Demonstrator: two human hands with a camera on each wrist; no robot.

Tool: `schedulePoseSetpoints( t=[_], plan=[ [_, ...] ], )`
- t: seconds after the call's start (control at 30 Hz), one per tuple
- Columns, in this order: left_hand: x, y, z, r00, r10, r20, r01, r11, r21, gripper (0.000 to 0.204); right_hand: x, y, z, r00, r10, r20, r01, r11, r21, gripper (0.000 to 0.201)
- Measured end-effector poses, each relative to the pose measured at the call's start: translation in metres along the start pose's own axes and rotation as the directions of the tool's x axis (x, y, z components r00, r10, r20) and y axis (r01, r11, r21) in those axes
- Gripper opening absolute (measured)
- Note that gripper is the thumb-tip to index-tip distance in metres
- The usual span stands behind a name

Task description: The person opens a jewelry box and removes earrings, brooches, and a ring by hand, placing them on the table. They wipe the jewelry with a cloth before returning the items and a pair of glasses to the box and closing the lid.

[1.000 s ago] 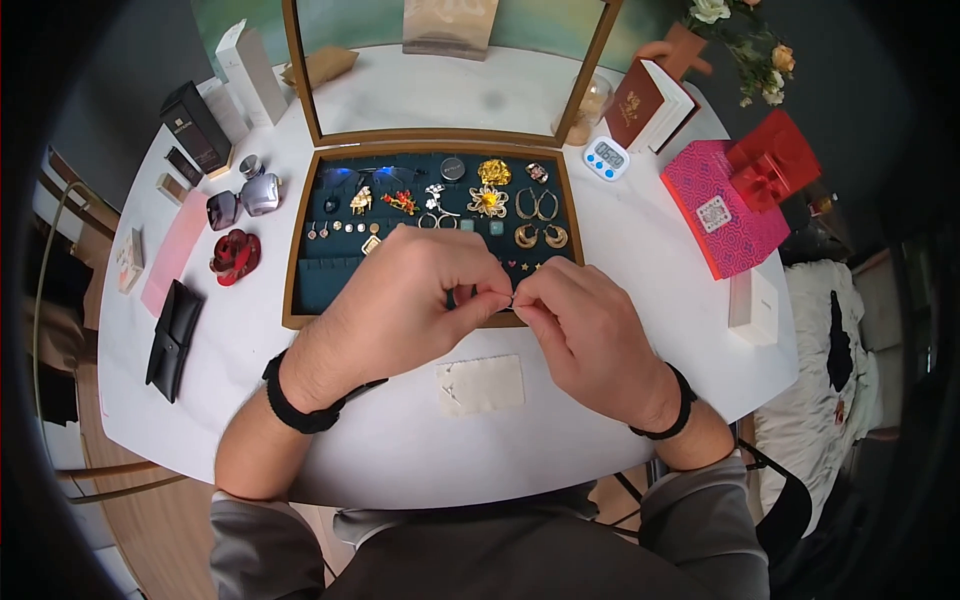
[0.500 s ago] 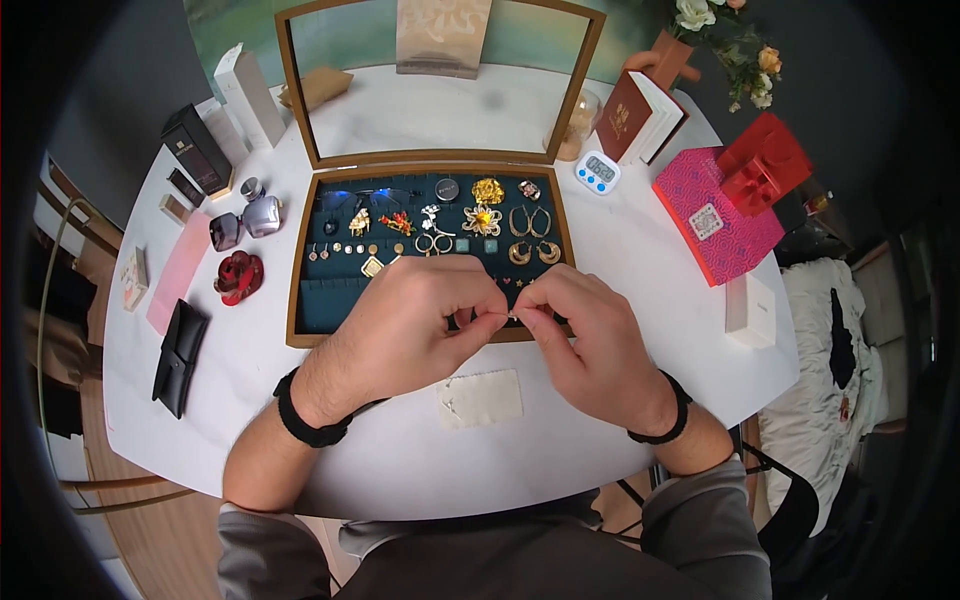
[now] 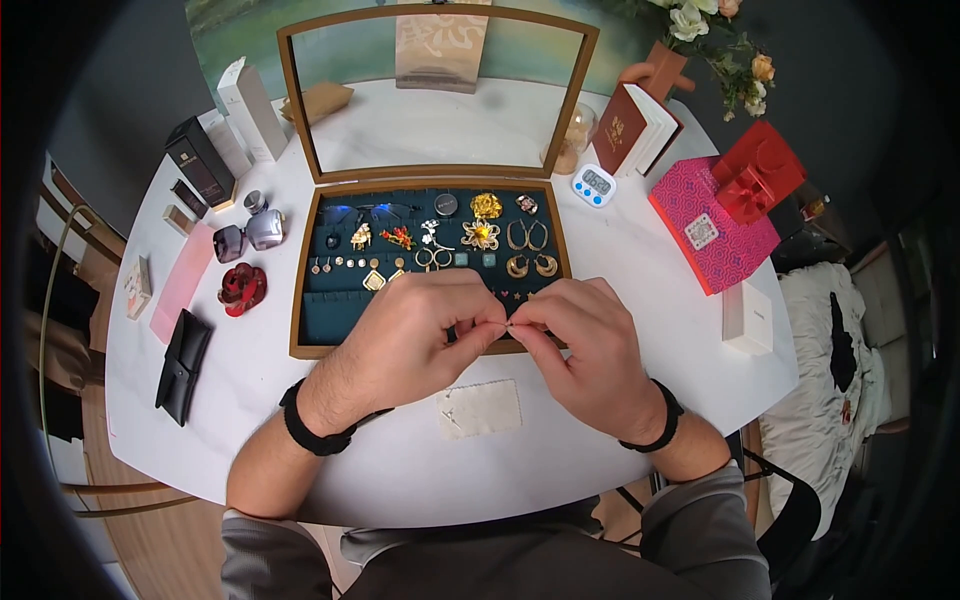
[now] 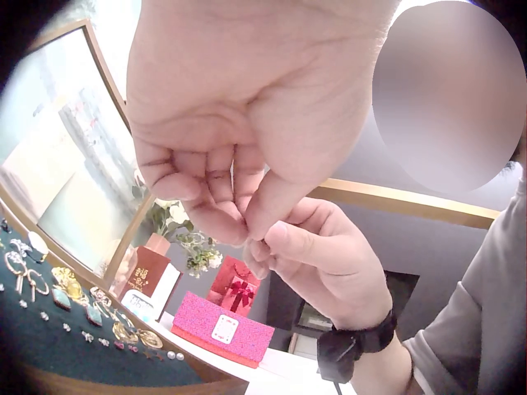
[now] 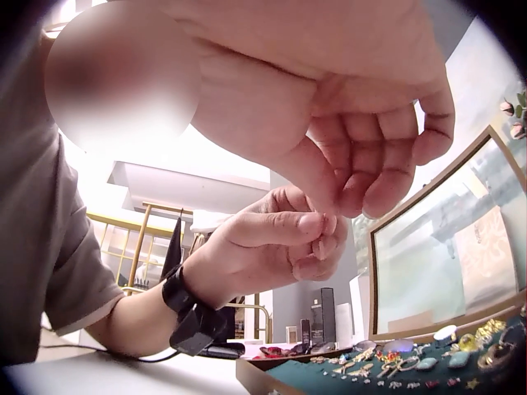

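Over the front edge of a wooden jewelry case [image 3: 330, 352], both hands meet fingertip to fingertip. My left hand [image 3: 420, 325] and my right hand [image 3: 585, 340] each pinch with thumb and index finger at one tiny shiny piece [image 3: 508, 325]. Fingertips cover most of it, so its kind cannot be told. In the left wrist view, the right hand's [image 4: 317, 259] thumb lies right by the left fingertips. A pale cloth [image 3: 490, 410] with a small silver piece [image 3: 449, 413] on it lies on the table below the hands.
Inside the case, whose glass lid stands up, are brooches [image 3: 480, 235], hoop earrings [image 3: 517, 235] and several studs. Sunglasses [image 3: 250, 232], a red flower [image 3: 241, 289] and a black pouch [image 3: 183, 368] lie left. A timer [image 3: 594, 185] and pink bag [image 3: 705, 225] stand right.
Both hands keep pinching at the same spot with their fingertips together. The head view has tilted slightly, so the case and table appear lower.
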State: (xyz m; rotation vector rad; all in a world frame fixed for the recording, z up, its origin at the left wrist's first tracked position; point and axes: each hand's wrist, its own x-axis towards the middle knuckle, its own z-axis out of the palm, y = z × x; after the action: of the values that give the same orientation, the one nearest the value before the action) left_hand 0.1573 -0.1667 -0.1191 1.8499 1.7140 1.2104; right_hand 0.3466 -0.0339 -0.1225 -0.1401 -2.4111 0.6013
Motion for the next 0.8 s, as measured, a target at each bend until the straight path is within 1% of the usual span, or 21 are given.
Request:
schedulePoseSetpoints(
  t=[0.27, 0.43, 0.5, 0.63, 0.7, 0.77, 0.8],
  plan=[
    [0.0007, 0.0004, -0.002, 0.999, 0.031, -0.011, -0.031, 0.999, 0.009, 0.009, 0.0026, -0.0025, -0.0028, 0.999, -0.025, -0.035, 0.024, 0.999, -0.03, 0.013],
    [0.0003, 0.0007, -0.001, 1.0, 0.019, -0.01, -0.019, 1.0, 0.002, 0.008, 0.0023, -0.0018, -0.0039, 0.999, -0.038, -0.026, 0.037, 0.999, -0.028, 0.014],
    [0.0, -0.0008, 0.0005, 0.999, 0.037, -0.02, -0.037, 0.999, -0.003, 0.008, 0.0016, -0.0007, -0.0034, 0.999, -0.044, -0.029, 0.043, 0.999, -0.03, 0.013],
    [-0.0002, -0.0017, 0.0018, 0.999, 0.036, -0.025, -0.036, 0.999, -0.011, 0.008, 0.002, -0.0006, -0.0034, 0.999, -0.022, -0.037, 0.021, 1.0, -0.019, 0.014],
    [-0.0008, -0.0039, 0.0029, 0.995, 0.083, -0.058, -0.085, 0.996, -0.032, 0.008, 0.0035, -0.0017, -0.0037, 0.999, -0.017, -0.046, 0.017, 1.0, -0.004, 0.014],
    [-0.0014, -0.0019, 0.003, 0.996, 0.07, -0.064, -0.074, 0.996, -0.054, 0.007, 0.0039, -0.0037, -0.0056, 0.998, 0.054, -0.036, -0.053, 0.997, 0.05, 0.014],
    [-0.0014, -0.0005, 0.0026, 0.996, 0.061, -0.065, -0.066, 0.995, -0.078, 0.007, 0.0034, -0.005, -0.0052, 0.998, 0.045, -0.032, -0.044, 0.998, 0.052, 0.014]
  ],
)
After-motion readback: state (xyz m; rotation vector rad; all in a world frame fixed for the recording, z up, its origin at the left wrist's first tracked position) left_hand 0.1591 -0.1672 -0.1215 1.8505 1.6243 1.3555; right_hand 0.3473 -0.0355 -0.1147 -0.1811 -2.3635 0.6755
